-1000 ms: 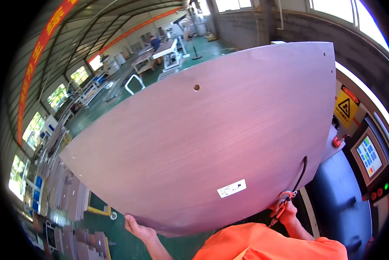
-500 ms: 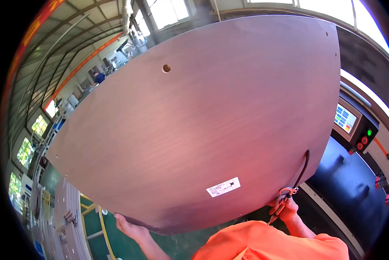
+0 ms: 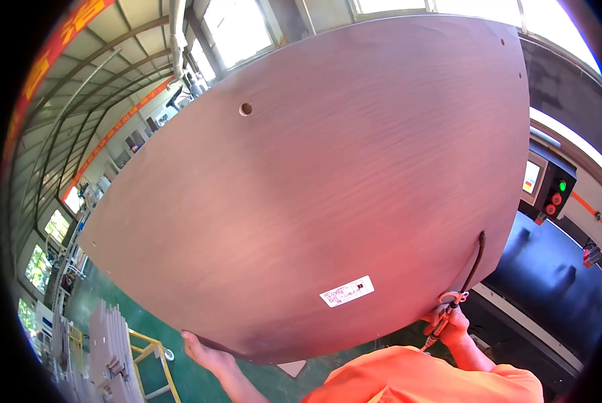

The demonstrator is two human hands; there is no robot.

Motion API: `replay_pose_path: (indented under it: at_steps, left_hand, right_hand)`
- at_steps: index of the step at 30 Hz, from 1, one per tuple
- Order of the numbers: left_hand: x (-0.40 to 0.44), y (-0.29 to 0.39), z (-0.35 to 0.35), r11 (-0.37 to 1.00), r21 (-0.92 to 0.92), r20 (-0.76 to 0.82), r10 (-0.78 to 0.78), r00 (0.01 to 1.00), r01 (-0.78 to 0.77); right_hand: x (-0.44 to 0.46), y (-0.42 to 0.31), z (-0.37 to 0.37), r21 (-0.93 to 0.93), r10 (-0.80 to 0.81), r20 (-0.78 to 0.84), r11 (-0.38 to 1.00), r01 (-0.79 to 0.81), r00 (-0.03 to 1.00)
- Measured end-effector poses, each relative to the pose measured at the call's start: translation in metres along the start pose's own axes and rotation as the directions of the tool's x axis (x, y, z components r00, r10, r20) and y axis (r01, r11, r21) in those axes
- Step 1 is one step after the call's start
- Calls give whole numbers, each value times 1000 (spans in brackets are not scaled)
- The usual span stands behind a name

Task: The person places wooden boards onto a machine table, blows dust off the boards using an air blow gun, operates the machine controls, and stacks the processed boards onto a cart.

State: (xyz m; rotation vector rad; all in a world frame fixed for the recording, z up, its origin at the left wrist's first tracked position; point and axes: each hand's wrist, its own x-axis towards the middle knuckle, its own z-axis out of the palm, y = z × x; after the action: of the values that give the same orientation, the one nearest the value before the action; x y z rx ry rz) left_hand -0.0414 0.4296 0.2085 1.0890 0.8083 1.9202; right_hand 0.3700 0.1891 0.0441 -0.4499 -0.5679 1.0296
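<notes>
A large wood-grain board [image 3: 301, 181], tinted pinkish, is tilted up in front of me and fills most of the view. It has a round hole near its top left, small holes at the corners and a white printed label [image 3: 347, 291] near its lower edge. My left hand [image 3: 207, 354] is closed on the lower left edge, its fingers partly hidden behind the board. My right hand [image 3: 454, 327], at the lower right edge, is wrapped round an air blow gun [image 3: 443, 316] with an orange-red loop and a dark thin nozzle lying across the board's face.
To the right stands a machine with a control panel [image 3: 549, 188] and a dark bed [image 3: 549, 275]. At lower left are stacked panels [image 3: 110, 342] and a yellow-framed trolley [image 3: 157, 356] on the green floor [image 3: 120, 292]. A light piece [image 3: 292, 368] lies below the board.
My view has turned leftward and the background has shifted, showing more green floor and stacked panels at lower left. Both hands keep their hold on the board and the air blow gun.
</notes>
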Motion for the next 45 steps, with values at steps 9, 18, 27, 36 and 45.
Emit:
replay_pose_path:
  at_steps: [9, 18, 27, 36, 45]
  left_hand:
    - [-17, 13, 2, 997, 25, -114, 79, 990, -77]
    - [-52, 34, -6, 971, 106, -184, 232, 955, -215]
    - [-81, 51, -8, 931, 187, -270, 356, 895, -314]
    - [-103, 45, -13, 955, 173, -335, 287, 897, -241]
    - [-154, -31, -100, 908, 296, -615, -55, 787, 295]
  right_hand:
    - [39, -2, -4, 75, 38, 55, 996, -42, 998]
    - [79, 2, -22, 80, 126, 142, 987, -138, 982]
    - [102, 7, -27, 100, 173, 169, 976, -192, 970]
    - [107, -5, -18, 1, 241, 170, 970, -245, 956]
    - [97, 55, -52, -316, 662, -103, 686, -655, 743]
